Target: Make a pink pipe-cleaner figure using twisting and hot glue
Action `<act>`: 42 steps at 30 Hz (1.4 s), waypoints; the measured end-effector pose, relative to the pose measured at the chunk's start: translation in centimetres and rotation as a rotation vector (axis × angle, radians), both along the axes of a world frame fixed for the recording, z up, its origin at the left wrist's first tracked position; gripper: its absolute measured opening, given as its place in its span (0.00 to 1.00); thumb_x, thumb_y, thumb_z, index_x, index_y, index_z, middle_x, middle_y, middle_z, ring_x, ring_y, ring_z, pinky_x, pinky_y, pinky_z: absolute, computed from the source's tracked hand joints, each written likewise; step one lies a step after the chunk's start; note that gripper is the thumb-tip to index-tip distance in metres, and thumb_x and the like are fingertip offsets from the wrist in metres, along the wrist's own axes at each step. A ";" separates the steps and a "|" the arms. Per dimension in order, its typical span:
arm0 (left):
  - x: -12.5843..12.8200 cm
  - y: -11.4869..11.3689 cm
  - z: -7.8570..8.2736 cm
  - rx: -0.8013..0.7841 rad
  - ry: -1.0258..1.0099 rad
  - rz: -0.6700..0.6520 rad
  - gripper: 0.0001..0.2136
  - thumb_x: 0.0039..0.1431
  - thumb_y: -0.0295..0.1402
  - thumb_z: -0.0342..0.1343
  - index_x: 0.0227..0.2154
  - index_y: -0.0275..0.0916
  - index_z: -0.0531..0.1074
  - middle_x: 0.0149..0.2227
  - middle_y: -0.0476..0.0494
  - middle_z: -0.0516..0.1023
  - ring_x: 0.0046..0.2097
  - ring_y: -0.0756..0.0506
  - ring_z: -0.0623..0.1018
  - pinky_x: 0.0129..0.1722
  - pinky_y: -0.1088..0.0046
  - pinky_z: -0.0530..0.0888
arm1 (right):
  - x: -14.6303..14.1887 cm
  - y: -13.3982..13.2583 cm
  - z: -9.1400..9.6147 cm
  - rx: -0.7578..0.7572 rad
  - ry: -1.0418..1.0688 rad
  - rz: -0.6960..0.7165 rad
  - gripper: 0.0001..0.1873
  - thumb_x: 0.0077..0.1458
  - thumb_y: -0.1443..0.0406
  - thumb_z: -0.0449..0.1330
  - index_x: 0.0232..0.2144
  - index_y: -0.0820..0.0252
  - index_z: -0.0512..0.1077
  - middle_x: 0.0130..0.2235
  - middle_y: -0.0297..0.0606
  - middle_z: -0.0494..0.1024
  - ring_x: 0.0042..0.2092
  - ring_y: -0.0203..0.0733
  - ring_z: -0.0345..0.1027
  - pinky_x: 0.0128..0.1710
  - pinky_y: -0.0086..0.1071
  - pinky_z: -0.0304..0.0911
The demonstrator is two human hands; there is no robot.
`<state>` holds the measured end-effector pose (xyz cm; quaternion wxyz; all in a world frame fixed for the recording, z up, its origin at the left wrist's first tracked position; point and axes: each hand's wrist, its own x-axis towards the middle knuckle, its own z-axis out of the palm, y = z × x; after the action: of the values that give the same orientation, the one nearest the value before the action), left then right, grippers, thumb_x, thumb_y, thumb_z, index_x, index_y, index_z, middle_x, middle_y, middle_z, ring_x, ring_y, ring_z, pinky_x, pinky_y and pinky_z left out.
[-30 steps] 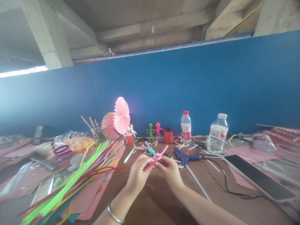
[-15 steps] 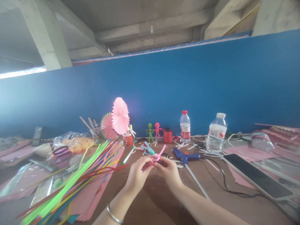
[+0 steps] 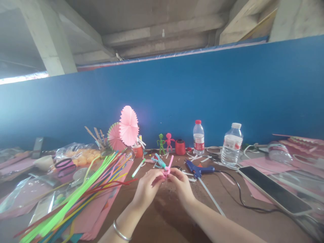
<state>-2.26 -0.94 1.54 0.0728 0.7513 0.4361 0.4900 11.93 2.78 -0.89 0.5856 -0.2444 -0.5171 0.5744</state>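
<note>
My left hand (image 3: 146,186) and my right hand (image 3: 181,184) meet over the brown table (image 3: 164,216), both pinching a pink pipe cleaner (image 3: 167,168) bent into a small loop. One free end of it sticks up and to the right. A light-blue pipe-cleaner figure (image 3: 159,161) lies just behind my fingers. A silver bangle (image 3: 118,231) sits on my left wrist.
A fan of coloured pipe cleaners (image 3: 83,190) lies on pink paper at the left. A blue glue gun (image 3: 196,168) with a black cord lies right of my hands. Two water bottles (image 3: 198,136) (image 3: 231,145), a red thread spool (image 3: 180,147), small green and pink figures (image 3: 164,142), paper fans (image 3: 128,125) and a phone (image 3: 272,189) stand around.
The free end of the pink pipe cleaner has swung from slanting right to nearly upright as my fingers twist it. My hands have stayed in the same place.
</note>
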 end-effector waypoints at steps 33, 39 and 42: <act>0.0 0.2 -0.3 0.090 -0.013 -0.012 0.07 0.56 0.24 0.54 0.36 0.40 0.72 0.41 0.41 0.77 0.44 0.44 0.76 0.44 0.67 0.74 | -0.4 -0.1 0.3 -0.100 0.159 0.089 0.15 0.40 0.61 0.68 0.31 0.61 0.72 0.31 0.38 0.78 0.35 0.44 0.72 0.38 0.36 0.64; -0.3 0.3 -0.5 0.119 0.018 -0.048 0.11 0.55 0.23 0.55 0.40 0.42 0.72 0.43 0.42 0.76 0.47 0.44 0.74 0.46 0.64 0.72 | -0.1 -0.6 0.7 -0.090 0.200 0.095 0.09 0.48 0.62 0.63 0.32 0.59 0.71 0.32 0.37 0.77 0.36 0.42 0.71 0.40 0.35 0.65; -0.5 0.3 -0.4 0.131 0.039 -0.077 0.13 0.55 0.22 0.54 0.42 0.44 0.73 0.44 0.43 0.76 0.48 0.43 0.73 0.48 0.63 0.71 | 0.0 -0.8 0.8 -0.070 0.203 0.093 0.07 0.50 0.62 0.61 0.31 0.59 0.70 0.33 0.36 0.76 0.36 0.41 0.71 0.40 0.36 0.65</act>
<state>-2.76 -0.67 1.18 0.0338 0.7799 0.3753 0.4998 11.90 2.01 -0.09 0.5988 -0.1813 -0.4455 0.6404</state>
